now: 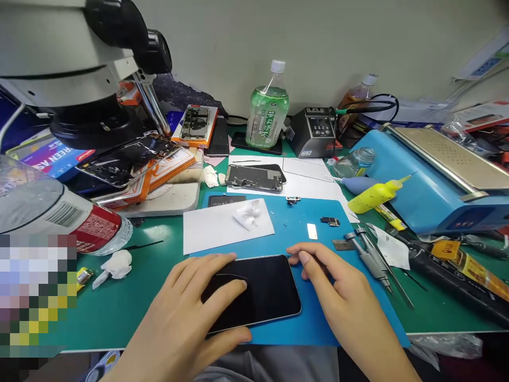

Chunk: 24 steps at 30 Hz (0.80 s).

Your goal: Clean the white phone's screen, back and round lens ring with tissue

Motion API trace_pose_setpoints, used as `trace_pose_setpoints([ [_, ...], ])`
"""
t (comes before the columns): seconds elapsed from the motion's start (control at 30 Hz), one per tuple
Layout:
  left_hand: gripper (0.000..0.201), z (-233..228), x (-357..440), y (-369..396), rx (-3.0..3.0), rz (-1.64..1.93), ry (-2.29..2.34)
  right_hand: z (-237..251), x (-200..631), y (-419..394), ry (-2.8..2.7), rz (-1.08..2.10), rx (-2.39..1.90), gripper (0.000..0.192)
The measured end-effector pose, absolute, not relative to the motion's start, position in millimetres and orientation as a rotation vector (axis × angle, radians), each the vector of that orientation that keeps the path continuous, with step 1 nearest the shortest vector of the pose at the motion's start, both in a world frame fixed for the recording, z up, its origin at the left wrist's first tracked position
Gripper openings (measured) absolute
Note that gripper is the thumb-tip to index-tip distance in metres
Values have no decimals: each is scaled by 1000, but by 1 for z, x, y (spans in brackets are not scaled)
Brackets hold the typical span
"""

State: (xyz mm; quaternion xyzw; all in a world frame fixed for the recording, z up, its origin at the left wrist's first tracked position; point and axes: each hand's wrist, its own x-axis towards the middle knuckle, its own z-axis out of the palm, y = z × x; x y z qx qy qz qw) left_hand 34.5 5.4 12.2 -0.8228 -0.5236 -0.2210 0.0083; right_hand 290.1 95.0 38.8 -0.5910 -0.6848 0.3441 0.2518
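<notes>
A smartphone (pixel 266 292) with a dark screen lies face up on the blue mat (pixel 274 335) near the table's front edge. My left hand (pixel 194 302) grips its left part, with fingertips at the upper edge, the thumb by the lower edge and one finger across the glass. At the phone's upper right corner is my right hand (pixel 338 286), its fingers curled and thumb close to the index finger. Whatever those fingers hold, if anything, is hidden. Just beyond lie a small white metal plate (pixel 312 231) and a small dark phone part (pixel 330 221).
An opened phone (pixel 254 178) rests on white paper behind the mat. Tweezers (pixel 392 265) and screwdrivers (pixel 369 260) lie right, before a blue heating plate (pixel 433 180). A microscope (pixel 91 90) overhangs the left, above a large water bottle (pixel 87 223). A green-labelled bottle (pixel 267 114) stands behind.
</notes>
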Motion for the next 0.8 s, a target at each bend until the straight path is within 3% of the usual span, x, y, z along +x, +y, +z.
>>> trace_pose_setpoints([
  [0.37, 41, 8, 31, 8, -2609, -704, -1605, 45, 285, 99, -1997, 846, -1615, 23],
  [0.8, 34, 9, 34, 9, -2583, -816, -1621, 43, 281, 101, -1987, 799, -1630, 25],
])
